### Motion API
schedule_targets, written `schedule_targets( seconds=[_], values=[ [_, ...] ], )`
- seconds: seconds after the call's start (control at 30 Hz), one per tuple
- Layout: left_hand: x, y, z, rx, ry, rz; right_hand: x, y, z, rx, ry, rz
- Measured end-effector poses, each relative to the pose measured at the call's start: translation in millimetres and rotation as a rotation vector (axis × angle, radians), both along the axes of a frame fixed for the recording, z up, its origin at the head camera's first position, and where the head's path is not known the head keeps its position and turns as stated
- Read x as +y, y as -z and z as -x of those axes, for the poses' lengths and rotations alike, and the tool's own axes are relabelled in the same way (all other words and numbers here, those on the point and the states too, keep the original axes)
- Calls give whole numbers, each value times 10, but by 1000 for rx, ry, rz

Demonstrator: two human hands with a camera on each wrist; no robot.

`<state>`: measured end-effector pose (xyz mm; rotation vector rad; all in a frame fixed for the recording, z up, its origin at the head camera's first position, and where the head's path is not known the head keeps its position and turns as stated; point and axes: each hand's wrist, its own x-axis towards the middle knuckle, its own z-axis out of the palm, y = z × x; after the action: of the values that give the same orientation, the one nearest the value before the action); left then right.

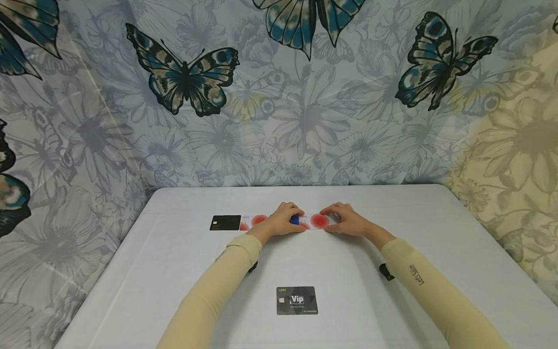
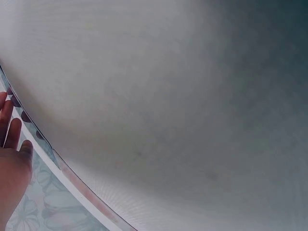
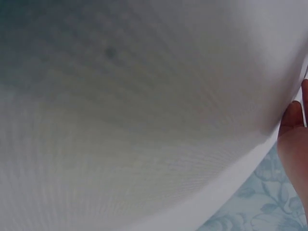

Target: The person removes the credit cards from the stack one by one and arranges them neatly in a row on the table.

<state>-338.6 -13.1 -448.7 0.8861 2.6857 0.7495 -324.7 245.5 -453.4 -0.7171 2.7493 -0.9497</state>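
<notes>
A row of cards lies across the far middle of the white table (image 1: 174,271): a black card (image 1: 224,222) at the left, then white cards with red circles (image 1: 258,220). My left hand (image 1: 285,220) lies on this row with its fingers curled round a blue card (image 1: 295,219). Just to the right, my right hand (image 1: 342,219) rests its fingertips on a white card with a red circle (image 1: 319,221). The wrist views are blurred table surface, with only the edge of the left hand (image 2: 12,159) and of the right hand (image 3: 293,144) showing.
A dark grey card marked "Vip" (image 1: 297,300) lies alone near the front of the table, between my forearms. A butterfly and flower cloth (image 1: 305,111) hangs behind the table's far edge. The table's edges fall away at the left and right.
</notes>
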Motion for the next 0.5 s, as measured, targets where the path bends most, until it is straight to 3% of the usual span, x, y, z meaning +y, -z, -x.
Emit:
schedule_targets(
  seconds=[0.5],
  values=[
    [20, -20, -30, -10, -37, -16, 11, 9, -5, 28, -9, 5]
  ],
)
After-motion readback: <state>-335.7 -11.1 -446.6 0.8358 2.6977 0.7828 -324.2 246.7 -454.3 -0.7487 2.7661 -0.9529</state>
